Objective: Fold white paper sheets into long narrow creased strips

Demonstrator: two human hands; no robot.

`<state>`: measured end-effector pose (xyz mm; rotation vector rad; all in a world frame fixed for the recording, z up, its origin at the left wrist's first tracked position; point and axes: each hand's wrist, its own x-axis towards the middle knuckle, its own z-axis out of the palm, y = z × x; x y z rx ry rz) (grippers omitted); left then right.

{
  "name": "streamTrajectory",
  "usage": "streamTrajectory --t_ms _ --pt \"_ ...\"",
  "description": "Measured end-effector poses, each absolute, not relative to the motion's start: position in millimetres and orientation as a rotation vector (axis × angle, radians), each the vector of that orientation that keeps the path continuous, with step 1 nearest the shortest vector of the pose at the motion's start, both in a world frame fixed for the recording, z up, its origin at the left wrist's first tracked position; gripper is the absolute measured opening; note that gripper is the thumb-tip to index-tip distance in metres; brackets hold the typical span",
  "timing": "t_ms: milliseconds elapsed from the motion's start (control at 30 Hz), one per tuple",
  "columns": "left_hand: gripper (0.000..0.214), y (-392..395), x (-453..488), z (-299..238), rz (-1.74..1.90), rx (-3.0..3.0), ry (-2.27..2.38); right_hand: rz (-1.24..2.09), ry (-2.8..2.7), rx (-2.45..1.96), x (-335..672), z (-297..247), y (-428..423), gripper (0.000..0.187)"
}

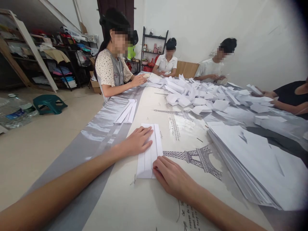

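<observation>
The folded white sheet lies near the middle of the worktop, lengthwise creases running from its near end to its far end, over a cloth printed with a tower. The left hand is laid across its far part, fingers a little spread and palm down; the right hand has its fingers bunched at the near right edge, though I cannot tell whether they pinch the paper or only press it. Should the left hand bear down lightly, the sheet could well skid on the smooth cover and a crease run skewed. Uneven pressure from the right fingers might leave the layered right side gaping or wrinkled. The thick paper stack stands just to the right of the right forearm, its edges fanned, so an outward elbow could drag sheets loose. Farther left, the folded pieces lie loose beyond the left hand, where a careless reach might scatter them.
</observation>
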<state>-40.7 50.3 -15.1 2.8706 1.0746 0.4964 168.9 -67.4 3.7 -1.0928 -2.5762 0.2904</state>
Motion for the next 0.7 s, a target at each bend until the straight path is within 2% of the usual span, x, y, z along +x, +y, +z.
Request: streamTrajectory --t_ms 200,333,467,600,700 --pt "0.052 51 -41 -15 0.487 2.86 1.103 0.202 -2.52 -1.063 169 -1 -69 0.014" --pt "0.052 51 -41 -15 0.482 2.854 1.113 -0.13 -2.445 -0.968 171 -3 -68 0.01" --pt "0.051 51 -40 -15 0.5 2.875 1.092 -0.452 -2.522 -0.685 174 0 -65 0.021" --pt "0.051 51 -39 -16 0.515 2.884 1.087 -0.415 -2.638 -0.587 179 8 -68 0.026" --pt "0.05 52 -39 -17 0.516 2.896 1.094 -0.396 -2.698 -0.62 185 12 -82 0.023"
